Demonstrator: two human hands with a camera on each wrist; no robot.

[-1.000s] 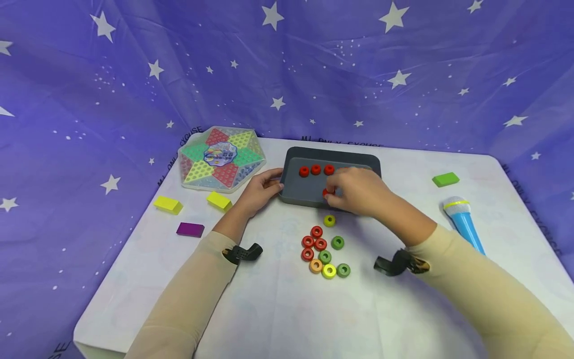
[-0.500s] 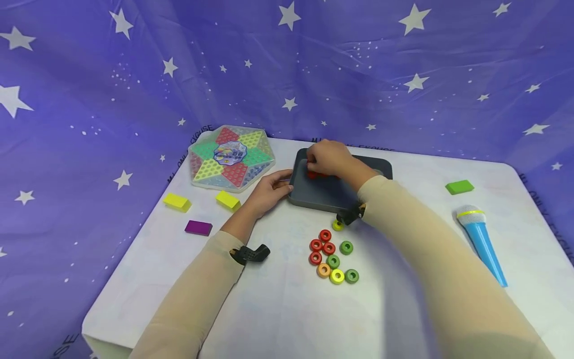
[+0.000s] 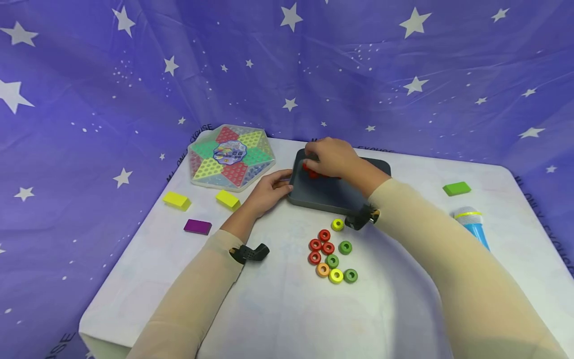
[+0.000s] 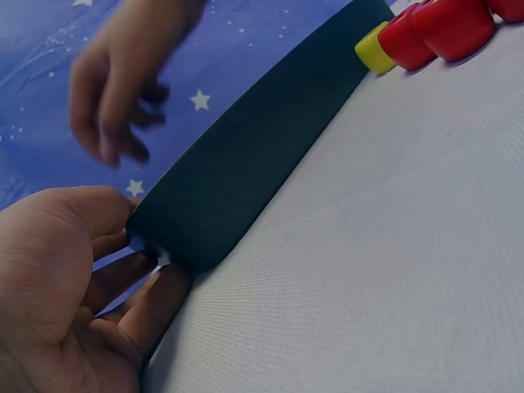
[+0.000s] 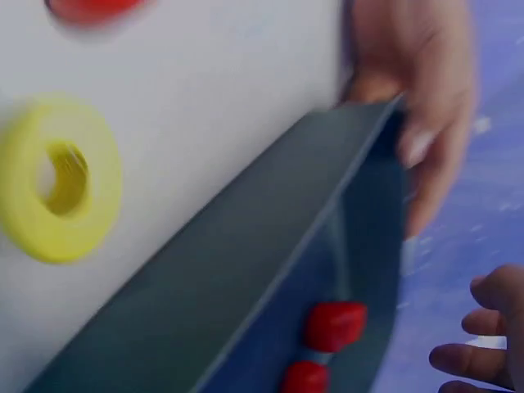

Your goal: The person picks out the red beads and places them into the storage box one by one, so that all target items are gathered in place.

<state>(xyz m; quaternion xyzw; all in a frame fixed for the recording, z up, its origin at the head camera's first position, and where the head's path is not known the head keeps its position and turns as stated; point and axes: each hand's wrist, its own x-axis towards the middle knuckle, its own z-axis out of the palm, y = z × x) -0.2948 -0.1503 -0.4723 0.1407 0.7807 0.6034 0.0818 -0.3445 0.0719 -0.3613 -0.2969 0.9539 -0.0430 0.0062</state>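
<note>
My left hand (image 3: 265,195) holds the left end of a dark grey rectangular tray (image 3: 309,194), thumb and fingers at its near corner. Over the back left part of the tray is my right hand (image 3: 335,157). In the right wrist view its spread fingers (image 5: 471,360) hold nothing. Red rings (image 3: 312,174) lie beneath it inside the tray, partly hidden by the hand; two red rings (image 5: 336,325) also show there in the right wrist view. In front of the tray sits a yellow ring (image 3: 334,225), with a loose cluster of red rings (image 3: 316,245) nearer.
Green rings (image 3: 346,248), an orange ring (image 3: 319,269) and another yellow ring (image 3: 333,277) complete the cluster. Leftward are a star-patterned board game (image 3: 229,158), yellow blocks (image 3: 177,201) and a purple block (image 3: 198,227). A green block (image 3: 457,188) and toy microphone (image 3: 471,222) lie right.
My right hand has carried a red ring from the tray's near side to its back left and let it go among the others. The left hand keeps its hold on the tray.
</note>
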